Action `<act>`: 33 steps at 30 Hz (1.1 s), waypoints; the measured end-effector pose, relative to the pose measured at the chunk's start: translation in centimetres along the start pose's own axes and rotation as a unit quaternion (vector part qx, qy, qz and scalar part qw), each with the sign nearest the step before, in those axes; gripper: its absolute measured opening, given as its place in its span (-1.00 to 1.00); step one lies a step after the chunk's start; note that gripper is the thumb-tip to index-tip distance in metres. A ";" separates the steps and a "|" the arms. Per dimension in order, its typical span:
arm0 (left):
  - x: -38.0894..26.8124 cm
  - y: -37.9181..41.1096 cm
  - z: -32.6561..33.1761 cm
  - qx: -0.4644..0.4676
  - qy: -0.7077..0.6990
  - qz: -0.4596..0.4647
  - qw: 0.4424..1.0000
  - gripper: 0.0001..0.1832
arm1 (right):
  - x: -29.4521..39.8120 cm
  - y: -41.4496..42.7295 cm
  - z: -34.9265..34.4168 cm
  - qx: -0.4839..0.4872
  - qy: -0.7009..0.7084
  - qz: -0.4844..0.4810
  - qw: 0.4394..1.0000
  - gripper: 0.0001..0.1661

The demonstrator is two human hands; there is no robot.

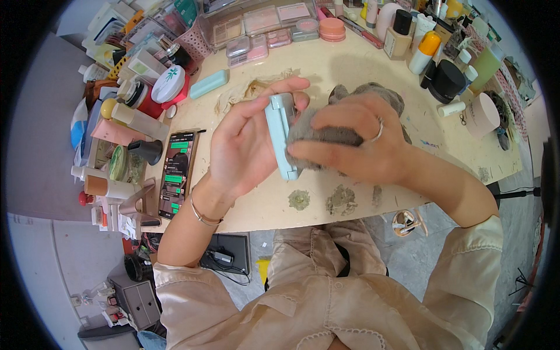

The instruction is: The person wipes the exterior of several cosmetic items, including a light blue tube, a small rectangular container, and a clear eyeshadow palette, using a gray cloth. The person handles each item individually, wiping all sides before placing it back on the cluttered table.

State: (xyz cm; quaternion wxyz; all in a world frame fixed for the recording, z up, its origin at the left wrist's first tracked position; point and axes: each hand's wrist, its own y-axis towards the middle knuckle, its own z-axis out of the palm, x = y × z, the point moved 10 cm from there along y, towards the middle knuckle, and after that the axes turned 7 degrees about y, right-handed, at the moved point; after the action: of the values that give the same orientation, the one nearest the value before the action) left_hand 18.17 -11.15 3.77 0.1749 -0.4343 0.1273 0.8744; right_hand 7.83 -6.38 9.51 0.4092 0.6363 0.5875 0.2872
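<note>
Palm up, my left hand (247, 144) holds a light blue plastic case (280, 138) with a hinge along its edge, tilted on its side. My right hand (363, 135) grips a bunched grey cloth (306, 135) and presses it against the case's right side, hiding part of it. More of the grey fabric lies behind my right hand on the table. A similar light blue case (209, 84) rests at the upper left of my hands, beside a crumpled cream cloth (238, 94).
The cream tabletop (262, 214) bears grey-green stains. A phone (177, 175) with its screen lit lies at the left. Bottles and jars (144, 122) crowd the left side, makeup palettes (261, 19) the back, and a black-lidded jar (446, 81) with more bottles the right.
</note>
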 end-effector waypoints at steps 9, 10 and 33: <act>-0.2 0.2 -1.0 -0.079 0.045 0.019 0.996 -0.56 | -2.4 -0.3 -0.7 -0.060 -0.035 0.060 0.996 -0.45; -0.2 0.0 -1.4 -0.094 0.031 0.023 0.995 -0.58 | -2.5 -0.3 -1.0 -0.071 -0.031 0.063 0.995 -0.45; 0.2 0.2 -1.4 -0.072 -0.196 -0.001 0.978 -0.57 | 1.3 -1.0 -0.2 -0.026 -0.005 -0.121 0.992 -0.51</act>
State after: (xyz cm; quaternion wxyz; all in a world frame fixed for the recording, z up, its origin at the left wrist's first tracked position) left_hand 19.00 -11.85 2.77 0.1658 -0.2665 0.0264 0.9491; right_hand 7.34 -5.05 8.63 0.4603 0.5510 0.6506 0.2475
